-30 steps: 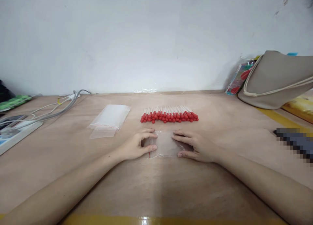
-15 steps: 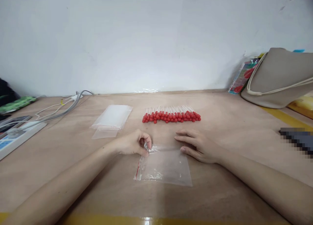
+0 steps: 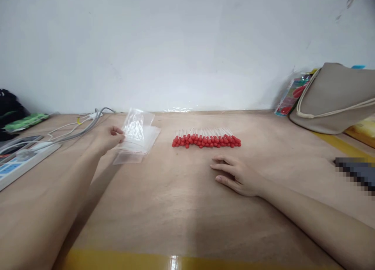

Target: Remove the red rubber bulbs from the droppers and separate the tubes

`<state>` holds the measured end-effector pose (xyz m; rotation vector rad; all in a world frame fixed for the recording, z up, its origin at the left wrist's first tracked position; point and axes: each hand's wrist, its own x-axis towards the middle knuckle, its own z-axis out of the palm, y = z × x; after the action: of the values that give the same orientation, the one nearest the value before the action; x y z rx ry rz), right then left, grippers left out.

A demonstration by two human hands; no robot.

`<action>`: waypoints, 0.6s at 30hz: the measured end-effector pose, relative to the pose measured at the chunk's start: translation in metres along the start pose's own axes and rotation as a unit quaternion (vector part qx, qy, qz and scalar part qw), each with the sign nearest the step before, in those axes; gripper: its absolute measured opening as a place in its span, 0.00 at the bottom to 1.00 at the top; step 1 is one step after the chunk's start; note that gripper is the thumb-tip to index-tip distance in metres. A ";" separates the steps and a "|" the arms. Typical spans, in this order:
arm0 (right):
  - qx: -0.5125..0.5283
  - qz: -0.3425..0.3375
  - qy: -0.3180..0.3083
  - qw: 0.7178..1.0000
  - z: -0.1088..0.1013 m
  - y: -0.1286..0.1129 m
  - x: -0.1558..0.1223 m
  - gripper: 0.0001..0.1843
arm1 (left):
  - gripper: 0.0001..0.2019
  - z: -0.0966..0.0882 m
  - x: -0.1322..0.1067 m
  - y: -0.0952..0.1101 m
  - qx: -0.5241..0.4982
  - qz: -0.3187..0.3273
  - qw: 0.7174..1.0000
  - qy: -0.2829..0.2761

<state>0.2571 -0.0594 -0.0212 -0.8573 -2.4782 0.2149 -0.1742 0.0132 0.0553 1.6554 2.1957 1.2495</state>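
Holding anything on the left?
Yes. My left hand [image 3: 109,137] pinches a clear bag [image 3: 137,124] by its near edge, thumb and fingers closed on it, raised just above the stack [image 3: 131,149] of bags, left of the swabs [image 3: 206,140].
And the right?
My right hand [image 3: 238,177] lies palm down on the table [image 3: 181,207], fingers loosely spread, gripping nothing — near the swabs' red tips, not touching them.
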 end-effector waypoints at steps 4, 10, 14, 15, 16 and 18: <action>0.001 0.004 0.003 1.000 0.000 0.000 -0.001 0.19 | 0.11 0.009 -0.003 -0.005 0.103 0.011 0.995 0.004; 0.007 0.004 -0.006 1.000 -0.001 -0.001 0.001 0.19 | 0.06 0.040 -0.044 0.045 0.087 0.265 0.959 0.052; 0.006 0.005 -0.013 1.000 -0.001 -0.001 0.001 0.19 | 0.08 0.081 -0.080 0.072 0.004 0.360 0.931 -0.060; 0.006 0.004 -0.012 1.000 -0.001 0.000 0.001 0.19 | 0.09 0.090 -0.084 0.075 -0.013 0.350 0.934 -0.066; 0.007 0.002 -0.012 1.000 -0.001 0.000 0.002 0.19 | 0.10 0.099 -0.086 0.077 -0.027 0.334 0.940 -0.067; 0.011 -0.003 -0.008 1.000 -0.001 0.000 0.002 0.19 | 0.11 0.112 -0.083 0.077 -0.050 0.294 0.952 -0.065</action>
<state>0.2562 -0.0583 -0.0190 -0.8430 -2.4889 0.2476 -0.0238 0.0072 0.0030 2.3652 1.5769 1.2855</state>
